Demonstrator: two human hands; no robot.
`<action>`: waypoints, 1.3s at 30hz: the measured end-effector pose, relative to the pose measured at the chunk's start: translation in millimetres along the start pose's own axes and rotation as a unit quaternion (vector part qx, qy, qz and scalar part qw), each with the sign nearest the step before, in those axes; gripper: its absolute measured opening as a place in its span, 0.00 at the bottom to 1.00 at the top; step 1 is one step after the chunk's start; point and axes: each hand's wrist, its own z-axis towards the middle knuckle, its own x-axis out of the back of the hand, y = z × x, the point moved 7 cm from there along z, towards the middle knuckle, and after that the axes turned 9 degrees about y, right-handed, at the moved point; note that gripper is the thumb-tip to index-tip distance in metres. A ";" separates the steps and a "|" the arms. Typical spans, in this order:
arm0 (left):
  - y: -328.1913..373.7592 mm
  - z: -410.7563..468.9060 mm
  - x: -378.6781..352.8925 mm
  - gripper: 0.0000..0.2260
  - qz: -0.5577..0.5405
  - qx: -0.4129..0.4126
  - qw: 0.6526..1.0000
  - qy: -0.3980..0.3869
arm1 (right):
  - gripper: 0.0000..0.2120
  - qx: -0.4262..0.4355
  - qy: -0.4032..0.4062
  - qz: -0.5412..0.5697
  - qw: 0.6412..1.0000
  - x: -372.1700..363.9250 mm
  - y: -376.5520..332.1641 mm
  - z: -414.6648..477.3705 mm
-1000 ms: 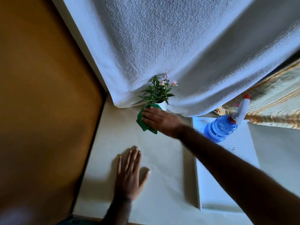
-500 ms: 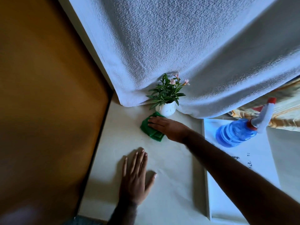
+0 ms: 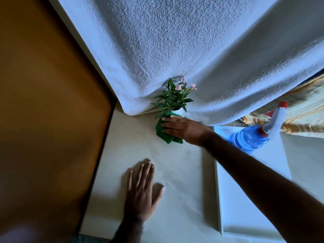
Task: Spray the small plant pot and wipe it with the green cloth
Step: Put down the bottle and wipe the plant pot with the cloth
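Observation:
A small white plant pot (image 3: 180,112) with green leaves and pink flowers stands at the back of the cream table, against a hanging white towel. My right hand (image 3: 184,129) presses the green cloth (image 3: 162,131) against the pot's front and covers most of it. My left hand (image 3: 142,192) lies flat on the table nearer to me, fingers spread, holding nothing. A blue spray bottle (image 3: 249,140) with a white and red trigger head stands to the right, untouched.
A white textured towel (image 3: 175,50) hangs across the back. A brown panel (image 3: 43,120) borders the table (image 3: 131,151) on the left. A raised white board (image 3: 245,199) lies on the right under the bottle. Striped yellow fabric (image 3: 301,111) shows at far right.
My right hand has pushed the green cloth from the table in front of the pot back up against the pot. The left hand stays flat in place.

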 end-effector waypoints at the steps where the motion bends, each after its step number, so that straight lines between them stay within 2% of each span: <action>1: 0.6 -0.2 0.5 0.38 0.001 -0.001 1.000 0.000 | 0.18 -0.008 -0.010 0.012 1.000 -4.0 -1.0 -0.8; 4: 1.4 -1.1 2.2 0.37 0.002 -0.002 1.000 0.003 | 0.20 -0.036 -0.038 0.051 0.997 -18.5 -9.8 -9.3; 8: 2.8 0.7 4.3 0.36 0.006 -0.003 1.000 0.007 | 0.27 -0.122 -0.036 0.097 0.987 -28.6 -14.4 -19.4; 13: 3.0 0.1 4.3 0.37 0.002 0.003 1.000 0.008 | 0.17 -0.093 0.061 0.052 0.992 -7.1 -29.0 -21.8; 16: 3.4 -0.8 1.7 0.36 0.003 0.002 1.000 0.008 | 0.15 -0.068 0.098 0.009 0.993 13.0 -17.8 -16.1; 22: 2.6 -0.9 0.2 0.36 0.008 -0.002 1.000 0.016 | 0.14 0.025 0.036 -0.024 0.999 6.2 -7.4 7.4; 28: 3.3 -1.9 1.8 0.36 0.010 -0.006 1.000 0.024 | 0.15 0.006 0.003 0.007 1.000 -17.4 -12.0 4.4; 30: 3.8 -1.7 2.3 0.36 0.009 -0.006 1.000 0.026 | 0.19 -0.031 -0.026 0.044 0.998 -30.5 -12.7 -0.7; 33: 4.8 -1.4 2.1 0.36 0.009 -0.007 1.000 0.020 | 0.30 -0.163 -0.087 0.106 0.977 -49.0 -4.7 -13.6; 39: 3.2 -2.2 3.5 0.36 0.011 -0.005 1.000 0.017 | 0.37 -0.378 -0.041 0.252 0.890 -51.0 1.4 -5.3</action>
